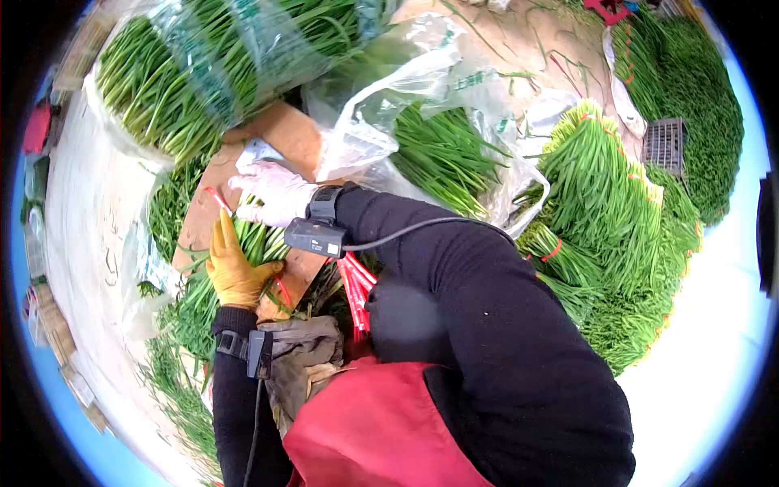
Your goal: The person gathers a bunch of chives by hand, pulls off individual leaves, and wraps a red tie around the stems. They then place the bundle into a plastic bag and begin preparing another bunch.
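Left arm (235, 406): black-sleeved, rises near vertically from the lower left of the frame. Left hand (235, 268), in a yellow glove, left of centre; fingers extended towards the top, thumb spread to the right. Right arm (487, 284): black-sleeved, bent, runs from lower right to upper centre. Right hand (272, 193), in a pale pink glove, points left, just above the left hand; fingertip closure unclear.

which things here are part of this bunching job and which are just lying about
In the job, it seems:
- bunch of greens in the left hand
- red strips
- board
- tied bunches

Apparently just lying about:
- plastic crate
- stray leaves
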Available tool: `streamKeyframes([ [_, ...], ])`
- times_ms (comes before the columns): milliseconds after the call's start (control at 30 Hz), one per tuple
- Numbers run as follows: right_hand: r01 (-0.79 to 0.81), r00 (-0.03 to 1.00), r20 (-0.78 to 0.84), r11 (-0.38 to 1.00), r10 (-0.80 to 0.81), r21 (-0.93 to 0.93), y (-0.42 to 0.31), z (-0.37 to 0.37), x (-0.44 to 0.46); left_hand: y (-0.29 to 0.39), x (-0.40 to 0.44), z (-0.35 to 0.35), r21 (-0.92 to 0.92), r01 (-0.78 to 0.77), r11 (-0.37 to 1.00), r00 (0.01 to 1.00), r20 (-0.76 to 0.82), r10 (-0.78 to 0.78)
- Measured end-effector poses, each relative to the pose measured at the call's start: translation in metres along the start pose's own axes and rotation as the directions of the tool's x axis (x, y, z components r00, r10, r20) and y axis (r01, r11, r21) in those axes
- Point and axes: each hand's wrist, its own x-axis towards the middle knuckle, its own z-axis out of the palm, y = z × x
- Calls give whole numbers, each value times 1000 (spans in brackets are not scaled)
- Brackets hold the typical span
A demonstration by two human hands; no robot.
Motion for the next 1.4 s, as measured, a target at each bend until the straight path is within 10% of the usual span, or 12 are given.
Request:
streamKeyframes([
  [200,126,990,-106,904,-90,409,-26,-125,-83,-9,0,10,4,-39,999,999,-11,39],
  [267,-26,974,-144,714,176,700,3,-147,-137,-8,0,7,2,-57,998,998,-1,57],
  [433,-500,417,-128,345,900,794,160,-150,-286,-28,14,3,-288,-221,932,971,27,238],
  [567,-514,227,-190,283,955,810,267,-91,-359,-11,19,-12,-772,48,634,966,198,168],
  [633,-713,104,-182,201,978,671,275,-78,-361,-7,27,-20,-633,-116,765,959,129,252],
  [867,-957,289,-416,259,862,-129,294,-50,-367,-11,40,-20,-334,-216,918,960,98,261],
  [1000,-964,197,-262,138,945,-228,272,-58,-343,-1,35,-15,-395,-171,903,964,124,237],
  [1133,-913,399,-254,355,881,-202,280,-35,-361,6,29,-16,-480,-66,875,965,193,179],
  [1400,-929,304,-25,302,952,216,263,-37,-358,-3,26,-9,-528,-7,849,964,222,146],
])
